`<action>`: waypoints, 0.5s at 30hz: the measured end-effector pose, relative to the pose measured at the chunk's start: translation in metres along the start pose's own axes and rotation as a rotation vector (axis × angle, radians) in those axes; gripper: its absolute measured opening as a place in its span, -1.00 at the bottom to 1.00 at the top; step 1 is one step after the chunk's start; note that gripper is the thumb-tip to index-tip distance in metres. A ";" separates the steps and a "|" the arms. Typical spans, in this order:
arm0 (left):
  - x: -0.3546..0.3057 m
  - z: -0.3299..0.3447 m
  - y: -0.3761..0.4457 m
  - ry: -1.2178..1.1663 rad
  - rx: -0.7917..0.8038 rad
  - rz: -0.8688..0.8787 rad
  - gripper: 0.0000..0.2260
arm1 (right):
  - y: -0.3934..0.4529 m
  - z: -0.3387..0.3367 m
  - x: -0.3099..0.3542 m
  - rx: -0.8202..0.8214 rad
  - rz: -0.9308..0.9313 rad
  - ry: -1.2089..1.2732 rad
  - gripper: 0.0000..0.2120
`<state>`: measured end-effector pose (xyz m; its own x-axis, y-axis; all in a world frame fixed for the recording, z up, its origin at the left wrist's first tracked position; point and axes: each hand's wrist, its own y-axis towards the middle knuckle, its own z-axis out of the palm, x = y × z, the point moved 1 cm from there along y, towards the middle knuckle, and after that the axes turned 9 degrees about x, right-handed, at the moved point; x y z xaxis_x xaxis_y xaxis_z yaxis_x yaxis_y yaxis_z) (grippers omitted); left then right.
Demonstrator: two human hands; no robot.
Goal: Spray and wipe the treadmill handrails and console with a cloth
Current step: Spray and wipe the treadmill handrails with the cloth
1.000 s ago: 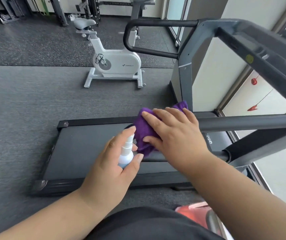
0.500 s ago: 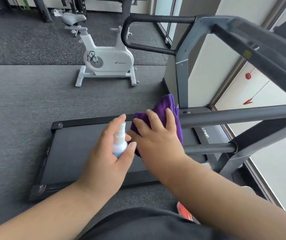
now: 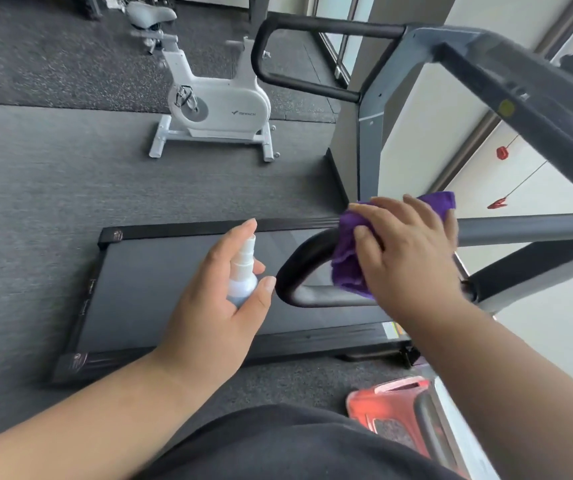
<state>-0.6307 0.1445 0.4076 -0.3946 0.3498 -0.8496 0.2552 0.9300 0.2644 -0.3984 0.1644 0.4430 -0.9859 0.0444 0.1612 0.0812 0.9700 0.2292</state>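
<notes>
My right hand (image 3: pixel 406 251) presses a purple cloth (image 3: pixel 345 265) onto the near black handrail (image 3: pixel 299 268) of the treadmill, just right of its curved end, with the fingers spread over the cloth. My left hand (image 3: pixel 219 306) holds a small white spray bottle (image 3: pixel 243 275) upright, left of that rail end, with its nozzle near my raised forefinger. The far handrail loop (image 3: pixel 278 77) sits beyond the grey upright (image 3: pixel 370 150). The console beam (image 3: pixel 520 109) runs across the upper right. The belt deck (image 3: pixel 160 285) lies below my hands.
A white exercise bike (image 3: pixel 215 105) stands on the grey floor beyond the treadmill. A red cord clip (image 3: pixel 496 203) hangs by the pale wall at right. A red-orange object (image 3: pixel 382 400) lies on the floor near my dark clothing.
My right hand slid the cloth rightward along the near handrail, uncovering the curved black end. The left hand with the bottle stayed just left of the rail. The camera tilted down and closer.
</notes>
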 end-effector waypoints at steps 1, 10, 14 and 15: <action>0.000 0.000 0.000 -0.011 -0.011 0.003 -0.49 | -0.002 0.004 0.013 0.000 -0.016 -0.051 -0.63; -0.010 0.015 0.010 -0.026 0.018 0.060 -0.49 | -0.021 0.064 0.057 0.023 -0.474 -0.517 -0.63; -0.020 0.023 0.014 -0.017 0.045 0.104 -0.50 | -0.017 0.049 0.043 -0.062 -0.479 -0.335 -0.63; -0.021 0.024 0.014 -0.014 0.047 0.112 -0.52 | -0.016 0.042 0.039 -0.071 -0.447 -0.278 -0.63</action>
<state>-0.5973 0.1479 0.4183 -0.3492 0.4491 -0.8224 0.3378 0.8790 0.3366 -0.4442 0.1608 0.4056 -0.9274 -0.2981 -0.2258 -0.3553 0.8909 0.2831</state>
